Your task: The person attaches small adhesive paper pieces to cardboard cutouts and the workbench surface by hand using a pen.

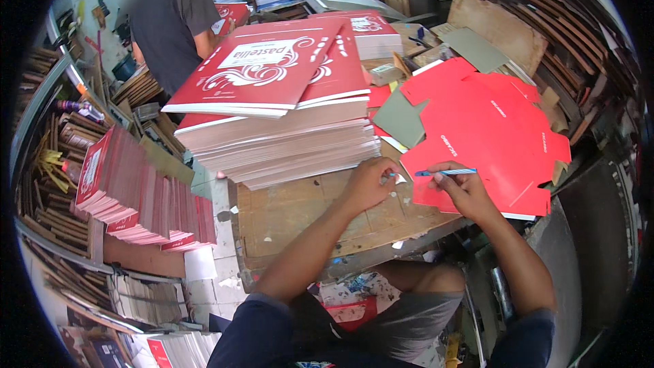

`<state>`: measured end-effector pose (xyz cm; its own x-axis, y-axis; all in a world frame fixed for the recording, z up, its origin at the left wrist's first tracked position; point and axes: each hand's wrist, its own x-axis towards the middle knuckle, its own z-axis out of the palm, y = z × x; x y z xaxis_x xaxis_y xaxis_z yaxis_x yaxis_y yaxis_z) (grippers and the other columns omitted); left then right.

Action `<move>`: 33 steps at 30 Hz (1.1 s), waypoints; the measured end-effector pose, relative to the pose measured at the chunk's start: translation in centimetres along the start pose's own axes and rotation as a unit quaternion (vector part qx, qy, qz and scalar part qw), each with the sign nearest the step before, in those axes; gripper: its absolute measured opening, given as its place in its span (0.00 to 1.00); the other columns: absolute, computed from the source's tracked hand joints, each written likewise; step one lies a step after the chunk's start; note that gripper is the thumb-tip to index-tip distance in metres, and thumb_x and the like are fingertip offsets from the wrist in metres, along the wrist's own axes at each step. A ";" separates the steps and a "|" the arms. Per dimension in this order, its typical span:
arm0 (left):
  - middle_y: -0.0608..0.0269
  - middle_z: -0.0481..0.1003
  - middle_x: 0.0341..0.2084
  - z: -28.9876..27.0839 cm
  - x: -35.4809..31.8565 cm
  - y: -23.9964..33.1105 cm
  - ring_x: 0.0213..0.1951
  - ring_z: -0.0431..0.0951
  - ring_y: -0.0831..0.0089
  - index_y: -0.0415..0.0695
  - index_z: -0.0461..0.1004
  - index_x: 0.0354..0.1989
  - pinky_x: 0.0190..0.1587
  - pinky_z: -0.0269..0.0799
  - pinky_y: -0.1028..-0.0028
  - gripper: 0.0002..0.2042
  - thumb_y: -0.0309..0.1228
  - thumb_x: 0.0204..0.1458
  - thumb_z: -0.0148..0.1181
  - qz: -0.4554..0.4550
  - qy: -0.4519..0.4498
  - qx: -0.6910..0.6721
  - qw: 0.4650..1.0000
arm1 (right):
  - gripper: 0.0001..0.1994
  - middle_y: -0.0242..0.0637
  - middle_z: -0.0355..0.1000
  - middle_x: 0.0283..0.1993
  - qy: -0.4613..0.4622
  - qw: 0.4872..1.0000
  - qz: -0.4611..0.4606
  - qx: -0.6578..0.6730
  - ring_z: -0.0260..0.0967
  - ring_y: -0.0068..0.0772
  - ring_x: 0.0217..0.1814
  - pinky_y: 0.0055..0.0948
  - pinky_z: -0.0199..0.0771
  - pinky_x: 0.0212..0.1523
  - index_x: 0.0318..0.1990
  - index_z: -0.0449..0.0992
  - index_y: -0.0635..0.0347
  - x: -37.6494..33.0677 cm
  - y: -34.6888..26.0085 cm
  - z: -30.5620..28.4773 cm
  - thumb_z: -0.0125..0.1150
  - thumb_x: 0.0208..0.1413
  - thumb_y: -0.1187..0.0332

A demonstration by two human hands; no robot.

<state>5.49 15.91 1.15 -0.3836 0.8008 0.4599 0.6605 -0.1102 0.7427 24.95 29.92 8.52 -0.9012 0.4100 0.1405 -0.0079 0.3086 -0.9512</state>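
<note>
My right hand (464, 194) is closed around a slim blue-and-white pen (458, 172), which lies across the fingers with one end pointing left. My left hand (371, 182) is pinched over the wooden table; a small blue piece (393, 175) shows at its fingertips, too small to name surely. Under and beside the right hand spread flat red printed cardboard sheets (490, 129), cut with notched outlines. Close behind my left hand rises a tall stack of paper sheets (286, 143), topped by red printed covers (255, 68) with white swirls.
A grey-green board (400, 119) lies between stack and red sheets. The worn wooden table (293, 218) carries paper scraps. Bundles of red-covered sheets (146, 191) stand at the left by crowded shelves. Another person (170, 27) stands beyond the stack, holding a red item. Boards (552, 20) are piled far right.
</note>
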 end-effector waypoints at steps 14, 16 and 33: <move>0.60 0.75 0.28 -0.3 -0.2 0.5 0.30 0.74 0.69 0.40 0.76 0.35 0.32 0.69 0.70 0.09 0.31 0.49 0.63 -0.025 -0.018 -0.004 1.000 | 0.15 0.43 0.77 0.37 -0.216 0.940 0.134 -0.229 0.73 0.27 0.38 0.30 0.73 0.41 0.47 0.75 0.65 -0.8 -0.5 -0.5 0.54 0.62 0.62; 0.61 0.74 0.27 -0.3 -0.2 0.5 0.30 0.74 0.69 0.41 0.76 0.35 0.32 0.69 0.71 0.09 0.31 0.49 0.63 -0.022 -0.018 -0.006 1.000 | 0.15 0.42 0.76 0.35 -0.192 0.955 0.108 -0.201 0.72 0.26 0.36 0.30 0.72 0.40 0.46 0.75 0.66 -0.9 0.3 -0.5 0.54 0.63 0.62; 0.67 0.68 0.21 -0.1 0.1 0.0 0.22 0.64 0.78 0.42 0.75 0.37 0.25 0.60 0.74 0.08 0.27 0.49 0.64 -0.028 0.046 -0.024 0.998 | 0.08 0.29 0.68 0.29 -0.074 0.991 0.040 -0.103 0.64 0.18 0.32 0.23 0.66 0.34 0.44 0.72 0.62 -0.7 -1.5 0.0 0.54 0.62 0.69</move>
<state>5.41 15.93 1.21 -0.4771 0.7498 0.4585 0.6066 -0.0967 0.7891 25.61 29.11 9.84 -0.9493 0.3142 0.0107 0.1408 0.4553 -0.8791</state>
